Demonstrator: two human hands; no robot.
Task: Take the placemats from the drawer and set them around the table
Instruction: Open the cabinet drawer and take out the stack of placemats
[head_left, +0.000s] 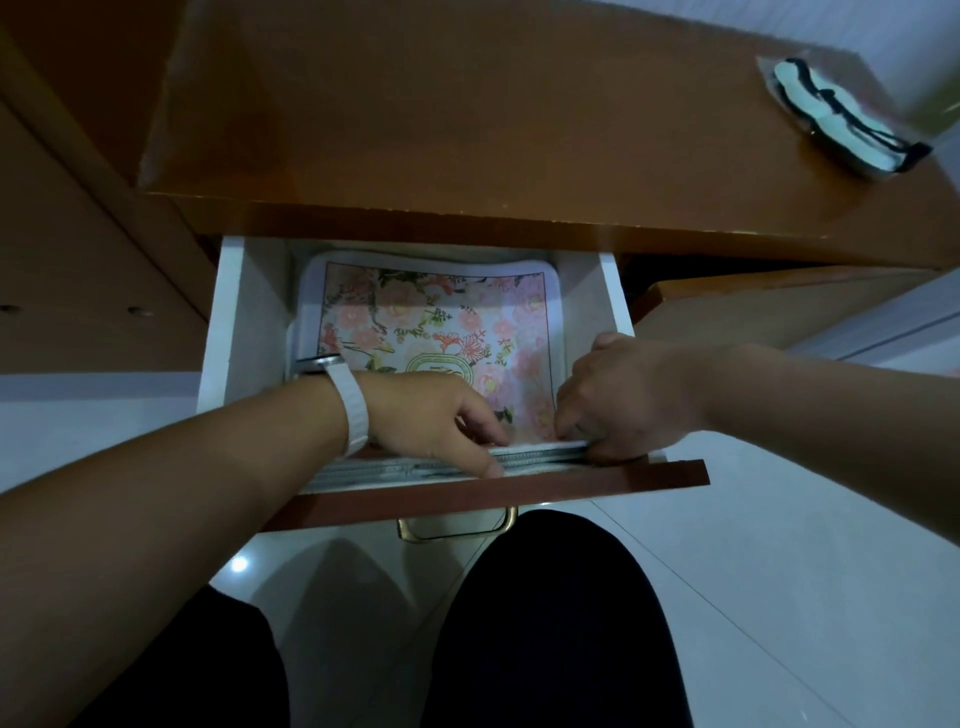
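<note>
Sitting on white tile floor: one wooden cabinet, one drawer pulled open. Left hand pinching placemat stack near edge; right hand gripping same edge. Count unclear, several layers showing.

Both forearms are bare, with no sleeves in view. The left hand has a white watch at the wrist, at about 9 o'clock from the frame's centre: a ribbed white strap and a silvery case edge showing at its top. The right hand wears nothing. At 6 o'clock, both legs are in dark, near-black trousers.
</note>
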